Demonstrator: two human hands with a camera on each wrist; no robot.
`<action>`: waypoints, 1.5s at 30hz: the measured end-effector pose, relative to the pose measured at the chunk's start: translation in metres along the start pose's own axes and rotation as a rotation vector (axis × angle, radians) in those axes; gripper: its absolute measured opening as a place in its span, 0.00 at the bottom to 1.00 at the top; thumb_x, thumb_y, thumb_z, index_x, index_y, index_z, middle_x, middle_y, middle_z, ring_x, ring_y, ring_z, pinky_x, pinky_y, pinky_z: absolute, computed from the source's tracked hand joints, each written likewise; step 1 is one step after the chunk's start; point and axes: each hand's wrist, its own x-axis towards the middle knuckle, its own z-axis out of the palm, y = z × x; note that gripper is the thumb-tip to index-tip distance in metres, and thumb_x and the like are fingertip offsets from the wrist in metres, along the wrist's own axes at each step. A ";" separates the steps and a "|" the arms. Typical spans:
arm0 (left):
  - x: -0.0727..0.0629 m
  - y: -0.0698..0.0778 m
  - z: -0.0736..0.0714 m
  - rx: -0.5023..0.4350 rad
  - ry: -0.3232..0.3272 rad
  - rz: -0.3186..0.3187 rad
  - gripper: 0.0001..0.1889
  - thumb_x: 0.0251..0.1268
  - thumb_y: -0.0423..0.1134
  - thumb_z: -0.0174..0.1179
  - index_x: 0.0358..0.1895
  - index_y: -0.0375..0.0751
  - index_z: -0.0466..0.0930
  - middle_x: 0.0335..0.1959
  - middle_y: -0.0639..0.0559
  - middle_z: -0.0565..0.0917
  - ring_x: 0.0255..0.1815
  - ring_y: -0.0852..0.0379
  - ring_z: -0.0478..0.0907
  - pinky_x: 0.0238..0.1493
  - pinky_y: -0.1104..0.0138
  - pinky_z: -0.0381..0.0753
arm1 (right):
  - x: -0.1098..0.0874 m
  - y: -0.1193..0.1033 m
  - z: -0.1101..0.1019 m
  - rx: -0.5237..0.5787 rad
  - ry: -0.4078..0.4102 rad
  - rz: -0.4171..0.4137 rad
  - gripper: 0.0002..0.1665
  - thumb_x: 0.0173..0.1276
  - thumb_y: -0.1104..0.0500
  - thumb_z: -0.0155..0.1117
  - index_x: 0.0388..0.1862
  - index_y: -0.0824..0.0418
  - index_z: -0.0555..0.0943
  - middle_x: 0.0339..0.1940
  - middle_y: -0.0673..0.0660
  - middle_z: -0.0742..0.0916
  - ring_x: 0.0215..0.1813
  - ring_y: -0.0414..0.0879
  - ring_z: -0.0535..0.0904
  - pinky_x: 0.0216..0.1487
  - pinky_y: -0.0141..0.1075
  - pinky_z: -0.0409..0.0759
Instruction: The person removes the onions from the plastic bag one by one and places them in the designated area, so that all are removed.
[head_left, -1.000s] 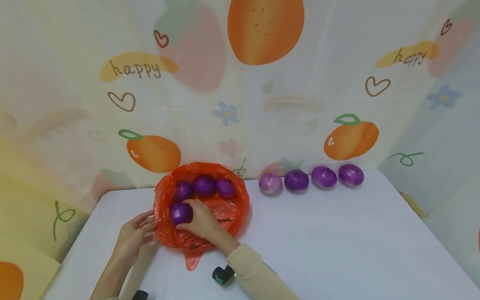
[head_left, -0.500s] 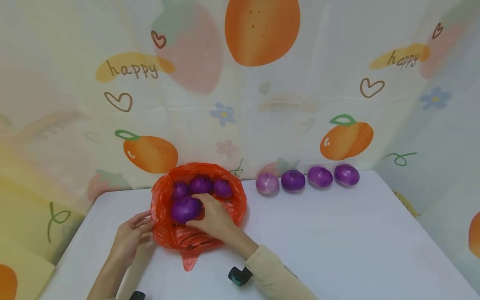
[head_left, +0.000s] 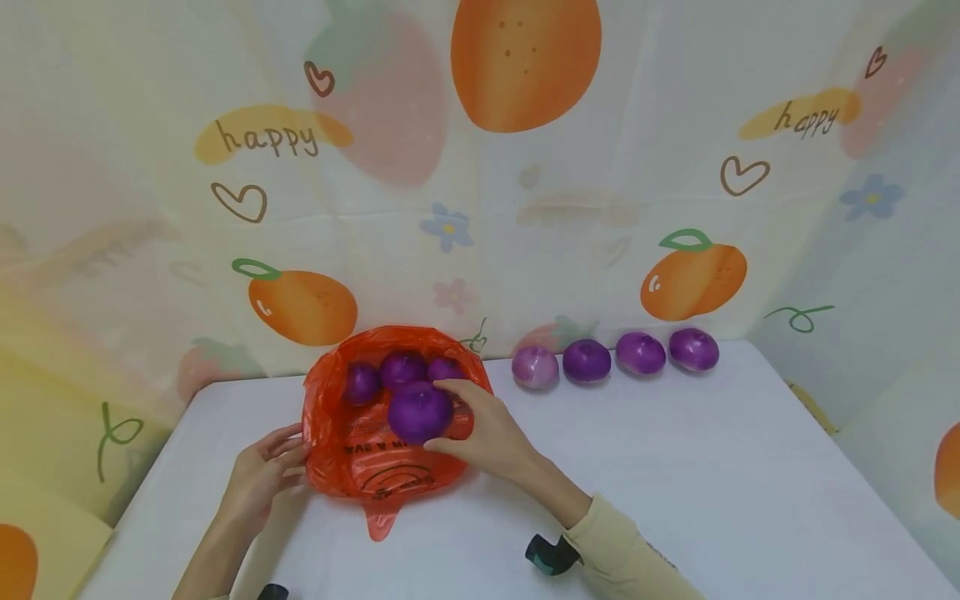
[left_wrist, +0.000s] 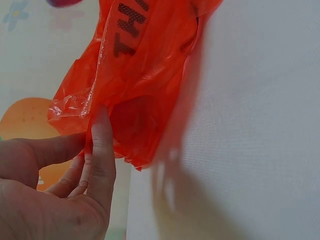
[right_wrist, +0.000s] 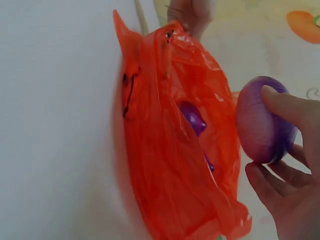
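Observation:
A red plastic bag (head_left: 322, 450) lies with its mouth spread wide on the table. Inside it, along the far side, are purple onions (head_left: 403, 368). My right hand (head_left: 491, 429) grips another purple onion (head_left: 420, 412) between thumb and fingers, held over the bag's mouth. In the right wrist view this onion (right_wrist: 260, 120) appears clear of the bag's rim. At the bag's left side, my left hand (head_left: 258, 475) pinches its edge; the left wrist view shows thumb and forefinger (left_wrist: 102, 150) meeting at the red plastic (left_wrist: 145, 75).
Several onions (head_left: 587, 361) stand in a row at the back right of the white table (head_left: 675, 467), the leftmost one paler. A printed fruit cloth (head_left: 525, 208) hangs right behind the table. Dark wrist devices (head_left: 551, 554) show near the front.
My right hand has lifted the onion from the left part of the bag and moved it right and up, nearer the camera. The left hand keeps its place at the bag's edge.

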 end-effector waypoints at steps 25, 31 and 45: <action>0.001 -0.002 -0.002 0.009 -0.012 -0.044 0.29 0.73 0.38 0.55 0.72 0.32 0.60 0.43 0.61 0.85 0.37 0.65 0.82 0.40 0.69 0.84 | -0.061 0.073 -0.093 -0.098 0.176 0.050 0.43 0.46 0.67 0.82 0.62 0.69 0.74 0.58 0.63 0.81 0.55 0.58 0.80 0.48 0.46 0.84; 0.002 -0.004 -0.002 -0.014 -0.019 -0.041 0.29 0.73 0.39 0.55 0.72 0.31 0.59 0.41 0.66 0.84 0.37 0.65 0.83 0.40 0.69 0.83 | -0.066 0.085 -0.091 -0.127 0.136 0.110 0.44 0.47 0.63 0.82 0.63 0.69 0.73 0.57 0.64 0.81 0.56 0.58 0.79 0.50 0.42 0.83; 0.004 -0.007 -0.001 -0.022 -0.026 -0.039 0.29 0.74 0.36 0.53 0.73 0.31 0.57 0.40 0.66 0.84 0.36 0.65 0.82 0.39 0.69 0.83 | -0.064 0.093 -0.086 -0.244 0.087 0.122 0.44 0.49 0.60 0.81 0.64 0.69 0.72 0.59 0.63 0.81 0.57 0.56 0.79 0.52 0.45 0.81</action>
